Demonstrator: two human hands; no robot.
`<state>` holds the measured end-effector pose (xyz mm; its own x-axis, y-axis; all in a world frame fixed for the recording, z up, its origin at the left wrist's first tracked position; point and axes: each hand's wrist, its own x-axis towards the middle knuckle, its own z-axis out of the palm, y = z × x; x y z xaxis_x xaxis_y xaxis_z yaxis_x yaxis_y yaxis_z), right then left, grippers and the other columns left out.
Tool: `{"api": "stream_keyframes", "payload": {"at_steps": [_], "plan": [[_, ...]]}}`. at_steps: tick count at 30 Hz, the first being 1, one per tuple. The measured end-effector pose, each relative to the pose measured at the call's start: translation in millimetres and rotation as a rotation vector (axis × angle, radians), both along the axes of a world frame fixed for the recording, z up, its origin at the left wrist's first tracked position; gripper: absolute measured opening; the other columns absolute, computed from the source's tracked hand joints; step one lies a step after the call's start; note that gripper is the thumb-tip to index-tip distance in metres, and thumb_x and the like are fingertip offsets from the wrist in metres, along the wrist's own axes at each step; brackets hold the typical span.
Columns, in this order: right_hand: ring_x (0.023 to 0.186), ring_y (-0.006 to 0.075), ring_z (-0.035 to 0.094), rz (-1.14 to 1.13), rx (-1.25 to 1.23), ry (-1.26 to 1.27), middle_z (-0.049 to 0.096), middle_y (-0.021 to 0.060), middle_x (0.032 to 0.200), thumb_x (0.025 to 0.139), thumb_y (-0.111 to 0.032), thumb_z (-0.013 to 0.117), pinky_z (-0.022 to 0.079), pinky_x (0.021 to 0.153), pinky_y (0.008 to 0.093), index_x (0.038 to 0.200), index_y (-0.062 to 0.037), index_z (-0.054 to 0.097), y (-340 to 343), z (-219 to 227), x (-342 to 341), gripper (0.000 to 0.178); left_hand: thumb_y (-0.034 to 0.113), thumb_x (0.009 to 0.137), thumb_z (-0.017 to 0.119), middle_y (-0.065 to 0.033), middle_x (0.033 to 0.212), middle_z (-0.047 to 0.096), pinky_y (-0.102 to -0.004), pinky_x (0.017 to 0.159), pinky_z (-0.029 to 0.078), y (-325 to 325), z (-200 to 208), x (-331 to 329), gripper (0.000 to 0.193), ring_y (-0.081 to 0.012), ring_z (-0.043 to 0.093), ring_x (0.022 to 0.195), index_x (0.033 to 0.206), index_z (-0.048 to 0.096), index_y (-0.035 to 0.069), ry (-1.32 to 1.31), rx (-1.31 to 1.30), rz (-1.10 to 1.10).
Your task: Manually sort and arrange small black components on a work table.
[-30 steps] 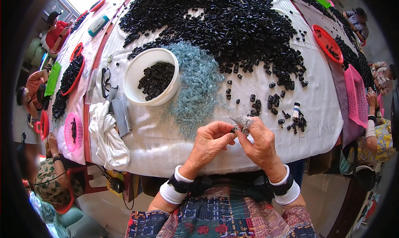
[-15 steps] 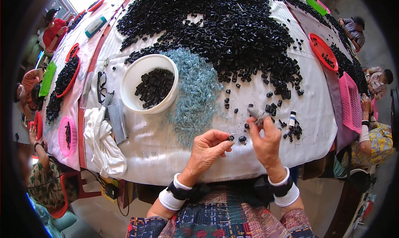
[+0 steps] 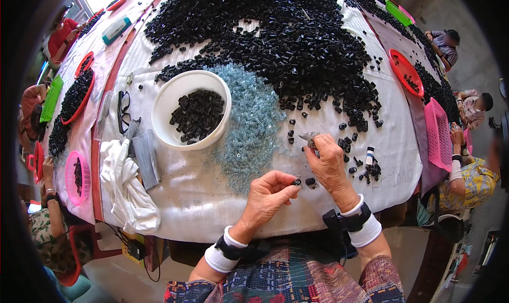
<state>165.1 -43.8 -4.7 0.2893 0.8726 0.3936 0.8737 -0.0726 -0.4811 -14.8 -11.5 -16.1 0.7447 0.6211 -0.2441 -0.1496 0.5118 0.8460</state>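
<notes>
My left hand [image 3: 268, 197] pinches a small black hollow part [image 3: 297, 181] between thumb and fingertips, its round opening showing. Another short black piece [image 3: 310, 181] lies on the cloth just right of it. My right hand [image 3: 330, 162] is closed around a small grey pointed tool [image 3: 309, 137], its tip toward the blue heap; the fingers hide most of it. That heap [image 3: 244, 128] is of small, clear, pale-blue, coil-like pieces. Beside it stands a white bucket [image 3: 159, 128] partly filled with black parts [image 3: 197, 115]. Beyond lies a large spread of black parts [image 3: 297, 54].
White gloves [image 3: 124, 186], a grey cloth strip [image 3: 146, 157] and eyeglasses [image 3: 123, 112] lie left of the bucket. A small white bottle [image 3: 369, 156] stands among loose black bits at right. A pink basket [image 3: 438, 136] and red tray [image 3: 406, 72] are farther right. Other people sit along both sides.
My right hand has moved left and slightly up with the grey tool, toward the blue heap. My left hand keeps its pinch on the black part, nearly in place.
</notes>
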Motion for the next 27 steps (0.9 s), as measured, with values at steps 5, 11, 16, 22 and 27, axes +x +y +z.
{"api": "stream_keyframes", "payload": {"at_steps": [5,11,16,22,27], "plan": [[0.079,0.0324,0.054,-0.020,-0.048,0.010,0.057,0.0143,0.081,0.071,0.002,0.060,0.045,0.069,0.0393,0.086,0.0002,0.055,-11,-1,1,0.016,0.006,0.080,0.068,-0.0032,0.082,0.064,-0.0199,0.057,0.049,1,1,0,0.017,-0.0075,0.061,0.071,0.094,0.061,0.001,0.011,0.000,-0.010],[0.081,0.0317,0.055,-0.012,0.043,0.022,0.059,0.0135,0.086,0.070,0.002,0.060,0.046,0.070,0.0383,0.091,0.0001,0.057,-11,0,1,0.021,0.004,0.080,0.068,-0.0048,0.083,0.065,-0.0205,0.058,0.050,1,-3,0,0.016,-0.0092,0.062,0.071,0.093,0.061,0.001,-0.005,-0.020,0.002],[0.082,0.0286,0.057,0.137,-0.046,-0.161,0.061,0.0112,0.090,0.069,0.004,0.058,0.049,0.070,0.0353,0.091,-0.0021,0.059,-14,-2,-1,0.023,0.006,0.081,0.068,-0.0022,0.080,0.063,-0.0194,0.057,0.048,1,-1,0,0.017,-0.0064,0.059,0.070,0.095,0.060,0.001,-0.007,-0.010,0.006],[0.079,0.0288,0.057,0.118,0.002,-0.163,0.061,0.0114,0.089,0.067,0.005,0.057,0.049,0.070,0.0353,0.090,-0.0028,0.060,-17,1,-8,0.024,0.007,0.081,0.067,-0.0025,0.080,0.063,-0.0199,0.057,0.048,-1,0,1,0.017,-0.0069,0.059,0.070,0.095,0.060,0.000,-0.009,0.015,0.021],[0.072,0.0255,0.060,0.056,0.004,0.243,0.060,0.0112,0.084,0.070,0.006,0.057,0.050,0.064,0.0319,0.089,-0.0010,0.059,-28,16,-18,0.020,0.005,0.081,0.067,-0.0031,0.080,0.063,-0.0204,0.059,0.049,0,2,1,0.015,-0.0089,0.060,0.071,0.094,0.060,0.001,0.017,0.000,0.032]]}}
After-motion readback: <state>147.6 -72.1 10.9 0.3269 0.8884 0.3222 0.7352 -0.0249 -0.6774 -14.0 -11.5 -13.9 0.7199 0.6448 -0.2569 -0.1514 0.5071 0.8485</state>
